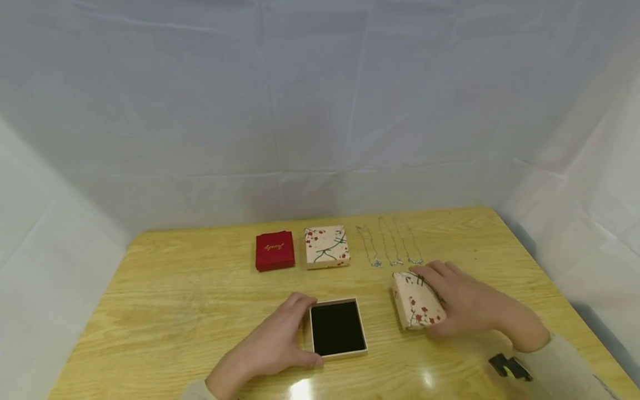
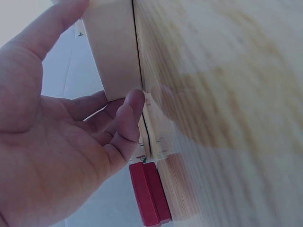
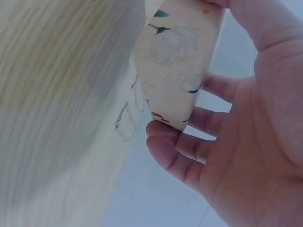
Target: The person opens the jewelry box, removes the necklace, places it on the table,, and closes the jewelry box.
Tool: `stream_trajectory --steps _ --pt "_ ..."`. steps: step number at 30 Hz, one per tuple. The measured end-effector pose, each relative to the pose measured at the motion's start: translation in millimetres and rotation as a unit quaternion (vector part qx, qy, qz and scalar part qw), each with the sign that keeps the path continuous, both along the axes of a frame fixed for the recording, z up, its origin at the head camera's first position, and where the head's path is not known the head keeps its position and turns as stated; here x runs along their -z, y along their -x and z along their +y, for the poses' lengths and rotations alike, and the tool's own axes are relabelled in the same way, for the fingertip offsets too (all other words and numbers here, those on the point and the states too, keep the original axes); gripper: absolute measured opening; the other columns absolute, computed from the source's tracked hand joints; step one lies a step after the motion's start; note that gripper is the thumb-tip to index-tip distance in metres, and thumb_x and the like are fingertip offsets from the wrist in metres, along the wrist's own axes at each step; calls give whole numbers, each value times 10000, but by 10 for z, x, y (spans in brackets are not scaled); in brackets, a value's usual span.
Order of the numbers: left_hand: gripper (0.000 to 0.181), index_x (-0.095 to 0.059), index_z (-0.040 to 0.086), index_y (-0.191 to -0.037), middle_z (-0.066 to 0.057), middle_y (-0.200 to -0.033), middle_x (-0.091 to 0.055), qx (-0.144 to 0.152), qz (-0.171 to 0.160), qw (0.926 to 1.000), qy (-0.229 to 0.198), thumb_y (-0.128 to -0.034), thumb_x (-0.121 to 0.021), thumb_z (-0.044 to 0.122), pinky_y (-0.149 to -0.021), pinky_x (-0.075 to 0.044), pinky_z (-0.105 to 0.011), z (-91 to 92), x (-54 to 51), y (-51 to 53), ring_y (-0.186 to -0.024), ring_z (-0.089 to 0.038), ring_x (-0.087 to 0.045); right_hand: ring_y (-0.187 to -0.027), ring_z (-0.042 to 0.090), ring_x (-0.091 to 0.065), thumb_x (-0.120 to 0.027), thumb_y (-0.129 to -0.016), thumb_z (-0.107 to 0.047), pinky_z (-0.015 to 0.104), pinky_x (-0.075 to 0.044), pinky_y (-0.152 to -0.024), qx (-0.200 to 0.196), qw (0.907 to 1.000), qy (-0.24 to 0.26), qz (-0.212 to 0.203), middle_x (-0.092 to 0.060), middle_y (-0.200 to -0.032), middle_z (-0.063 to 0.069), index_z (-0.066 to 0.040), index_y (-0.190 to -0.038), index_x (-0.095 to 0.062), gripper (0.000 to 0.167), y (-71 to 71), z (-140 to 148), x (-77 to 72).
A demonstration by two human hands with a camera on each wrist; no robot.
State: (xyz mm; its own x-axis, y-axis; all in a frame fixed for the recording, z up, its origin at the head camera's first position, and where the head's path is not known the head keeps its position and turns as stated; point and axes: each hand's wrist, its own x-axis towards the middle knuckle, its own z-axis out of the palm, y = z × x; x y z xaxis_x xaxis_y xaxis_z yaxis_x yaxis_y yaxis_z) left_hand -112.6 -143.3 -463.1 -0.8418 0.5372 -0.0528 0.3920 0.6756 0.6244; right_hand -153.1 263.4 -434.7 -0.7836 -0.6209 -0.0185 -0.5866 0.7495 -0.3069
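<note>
On the table, a shallow square box base point(image 1: 339, 328) with a black lining lies face up. My left hand point(image 1: 280, 340) holds it by its left side, thumb at the near corner and fingers at the far one; its plain side wall point(image 2: 113, 52) shows in the left wrist view. To the right, my right hand point(image 1: 465, 300) grips a cream box lid point(image 1: 419, 303) with red blossoms by its right side. The lid is tilted, and its patterned side point(image 3: 175, 61) fills the top of the right wrist view. What is beneath the lid is hidden.
Behind the hands stand a red box point(image 1: 275, 250) with gold lettering and a cream blossom-patterned box point(image 1: 327, 247). Three thin chain necklaces, one with a pendant point(image 1: 376, 264), lie to their right. A small black object point(image 1: 510, 367) is by the right sleeve. White sheeting point(image 1: 320, 111) surrounds the table.
</note>
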Motion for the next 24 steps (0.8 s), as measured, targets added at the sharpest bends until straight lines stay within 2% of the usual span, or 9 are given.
stream_trajectory --steps 6,12,17,24 --pt "1073 -451 -24 -1548 -71 -1449 -512 -7 7 10000 1 -748 -954 485 -1162 -435 -500 7 -17 -4 -1334 -264 -530 -1247 255 -513 -919 -746 -541 484 -543 -917 99 9999 121 -1 -487 -1474 62 -142 -1645 -347 1138 -4 -122 -43" --pt "1128 -422 -30 -1569 -89 -1469 -504 -17 -41 10000 -3 -732 -956 506 -1162 -432 -512 4 -21 -8 -1353 -285 -525 -1161 177 -514 -922 -717 -547 416 -538 -879 57 9997 188 155 -507 -1433 31 -155 -1635 -371 1140 3 -261 -59" --pt "1173 -399 -28 -1584 -108 -1502 -486 -37 -123 9999 -16 -713 -963 519 -1166 -426 -520 -6 -15 -4 -1383 -304 -506 -1131 169 -519 -923 -707 -574 417 -538 -880 -54 9996 224 149 -519 -1410 39 -149 -1633 -372 1158 8 -387 -69" --pt "1196 -401 -36 -1576 -115 -1493 -487 -69 -163 9998 4 -691 -973 529 -1164 -429 -518 -22 -12 5 -1378 -298 -506 -1210 174 -525 -910 -696 -625 448 -535 -973 -259 9989 171 349 -528 -1432 17 -161 -1637 -367 1182 9 -583 -54"
